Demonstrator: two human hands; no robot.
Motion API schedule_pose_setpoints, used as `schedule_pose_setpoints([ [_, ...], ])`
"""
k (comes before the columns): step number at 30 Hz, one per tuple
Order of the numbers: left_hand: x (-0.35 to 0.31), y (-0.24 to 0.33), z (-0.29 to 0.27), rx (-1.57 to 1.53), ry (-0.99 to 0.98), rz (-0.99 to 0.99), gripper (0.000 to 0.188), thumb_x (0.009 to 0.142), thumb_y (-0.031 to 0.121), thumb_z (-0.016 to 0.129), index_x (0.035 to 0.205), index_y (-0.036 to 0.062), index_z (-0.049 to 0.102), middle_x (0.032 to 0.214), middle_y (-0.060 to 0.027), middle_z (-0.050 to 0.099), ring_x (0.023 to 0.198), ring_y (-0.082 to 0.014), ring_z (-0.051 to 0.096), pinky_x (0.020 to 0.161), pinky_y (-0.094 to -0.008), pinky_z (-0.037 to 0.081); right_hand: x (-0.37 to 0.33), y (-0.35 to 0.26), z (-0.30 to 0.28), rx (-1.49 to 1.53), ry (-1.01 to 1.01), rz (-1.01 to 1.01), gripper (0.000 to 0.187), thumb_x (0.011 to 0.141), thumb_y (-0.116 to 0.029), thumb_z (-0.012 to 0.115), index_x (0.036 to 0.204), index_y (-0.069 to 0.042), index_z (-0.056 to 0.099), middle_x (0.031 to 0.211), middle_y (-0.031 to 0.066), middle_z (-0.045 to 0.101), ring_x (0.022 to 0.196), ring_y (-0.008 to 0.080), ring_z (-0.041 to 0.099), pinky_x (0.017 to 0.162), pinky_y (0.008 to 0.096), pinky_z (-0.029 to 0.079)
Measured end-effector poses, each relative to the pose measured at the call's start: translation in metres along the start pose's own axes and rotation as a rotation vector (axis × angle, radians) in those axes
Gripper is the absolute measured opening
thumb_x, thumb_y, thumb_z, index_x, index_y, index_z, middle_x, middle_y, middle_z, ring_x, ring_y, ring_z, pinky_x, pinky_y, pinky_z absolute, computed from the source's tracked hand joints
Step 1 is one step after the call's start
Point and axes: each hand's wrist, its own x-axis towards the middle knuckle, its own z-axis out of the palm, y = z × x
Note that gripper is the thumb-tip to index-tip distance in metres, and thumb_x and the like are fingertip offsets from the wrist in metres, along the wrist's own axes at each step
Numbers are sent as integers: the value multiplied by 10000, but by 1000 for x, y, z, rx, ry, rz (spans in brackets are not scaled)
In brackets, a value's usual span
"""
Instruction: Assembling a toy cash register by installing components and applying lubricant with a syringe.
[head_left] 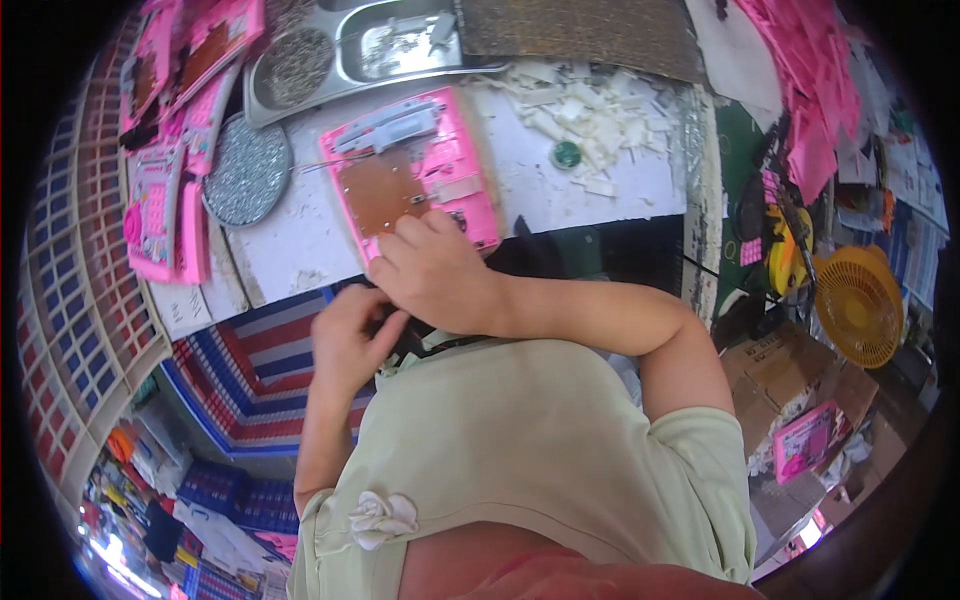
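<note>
A pink plastic casing [465,150] lies open on the white work surface. Inside it sit a brown circuit board [385,190] and a grey plastic part [395,128], with thin wires running out to the left. My right hand [440,270] is over the near edge of the casing, fingers bent and closed against the board's lower end; whatever they pinch is hidden. Just below the table edge, my left hand [345,335] is curled, thumb toward the fingers, beside something dark that I cannot make out.
A round dish of small metal pieces [247,172] stands left of the casing, near stacked pink casings [155,215]. Behind is a metal tray [350,75] of small parts. White plastic strips [590,115] and a green round lid [566,154] lie right. A yellow fan [858,305] stands far right.
</note>
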Motion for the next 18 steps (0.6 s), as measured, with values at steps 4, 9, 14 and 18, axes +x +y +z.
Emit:
schedule_pose_setpoints([
  [4,9,5,-13,-44,140,48,208,745,27,790,903,42,656,758,-91,573,620,-221,568,543,-315,443,-5,0,-2,25,-22,-1,144,760,-185,605,866,-89,629,863,52,593,837,216,549,717,362,390],
  [9,20,-17,4,10,168,289,225,764,-14,781,955,42,676,796,-81,575,658,-215,566,555,-317,450,-27,24,-48,140,30,-8,147,766,-120,703,904,-84,666,938,67,647,889,247,602,739,385,457],
  [14,26,-20,-5,77,127,297,242,727,33,827,947,65,731,785,-60,539,672,-196,548,552,-310,433,-89,103,-119,5,111,270,201,740,-70,765,923,-69,682,902,64,640,816,281,610,730,371,496],
  [18,31,-23,-11,82,88,302,248,706,46,840,936,69,752,763,-43,510,653,-179,521,540,-302,408,-113,114,-130,-63,70,464,188,733,-74,750,909,-85,686,909,70,625,867,299,583,767,386,500],
])
